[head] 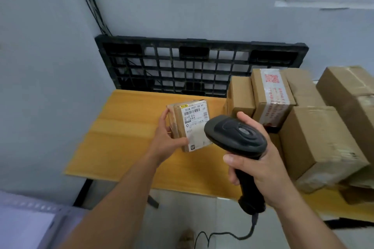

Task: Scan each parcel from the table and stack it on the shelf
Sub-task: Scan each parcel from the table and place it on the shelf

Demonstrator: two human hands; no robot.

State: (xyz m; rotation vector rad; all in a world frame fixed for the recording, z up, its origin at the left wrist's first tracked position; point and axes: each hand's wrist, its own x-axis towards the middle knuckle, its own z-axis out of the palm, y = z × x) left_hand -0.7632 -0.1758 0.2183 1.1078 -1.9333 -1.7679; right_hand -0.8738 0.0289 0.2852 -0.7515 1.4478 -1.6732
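Above the yellow table (pixel 125 127), the left hand (pixel 168 137) clasps a small parcel (pixel 190 125), label up, while the right hand (pixel 261 163) grips the scanner (pixel 235 134), aimed at it. Scanning seems underway; shelving should follow, though no shelf is clearly visible.

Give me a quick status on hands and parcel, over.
Left hand grips small parcel, label up. Right hand holds scanner, head beside the label. Nothing between; cardboard boxes piled right.
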